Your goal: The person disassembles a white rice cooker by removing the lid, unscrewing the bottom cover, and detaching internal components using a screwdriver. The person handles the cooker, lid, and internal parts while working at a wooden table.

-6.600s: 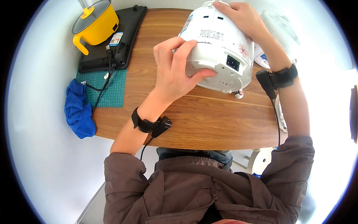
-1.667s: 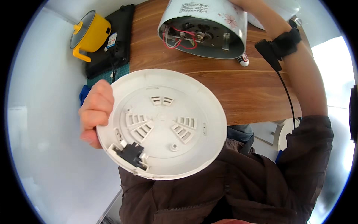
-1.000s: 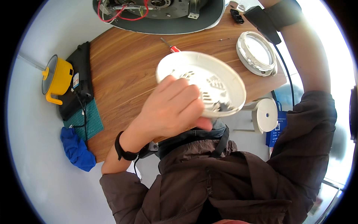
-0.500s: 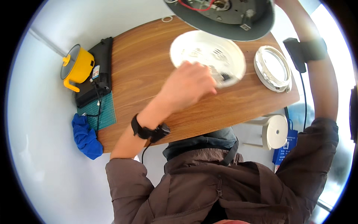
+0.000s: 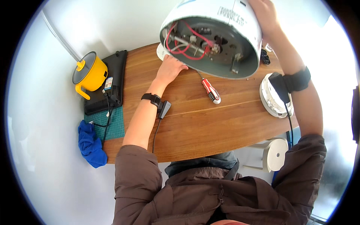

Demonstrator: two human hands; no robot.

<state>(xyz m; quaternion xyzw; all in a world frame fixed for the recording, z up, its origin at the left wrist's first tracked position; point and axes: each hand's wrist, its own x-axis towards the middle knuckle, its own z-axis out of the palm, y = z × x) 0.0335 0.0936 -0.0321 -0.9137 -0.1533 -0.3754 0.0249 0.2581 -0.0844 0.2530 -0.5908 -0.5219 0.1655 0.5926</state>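
Tipped on edge at the far side of the wooden table (image 5: 195,123): one white cooker body (image 5: 221,22), open underside turned toward the camera, red wires (image 5: 187,52) and metal fittings bare inside. Steadied from above by the right hand (image 5: 264,13), palm and fingers pressed over the curved outer wall, gripping it rather than lying loose. Left hand (image 5: 170,69) flat at the near rim of the shell, fingers tucked under or behind that rim on a white base plate (image 5: 161,52) of which only a sliver shows; whether closed on anything, cannot tell. Probably bulky but not very heavy, stiff and smooth-skinned, so likely slippery on the rounded wall and inclined to roll when balanced on its rim; exposed wiring and terminals likely fragile, hence best taken by the outer wall and the rim, never by the wires. Counted on the table: one cooker body, one red-handled screwdriver (image 5: 210,90) lying just beside the shell's lower edge, one round white lid (image 5: 272,99) near the right forearm, one yellow pot (image 5: 90,75) resting on one black flat device (image 5: 108,82), one green mat (image 5: 110,127), one blue cloth (image 5: 90,144) at the left corner. Below the table edge, one white stool (image 5: 275,153).
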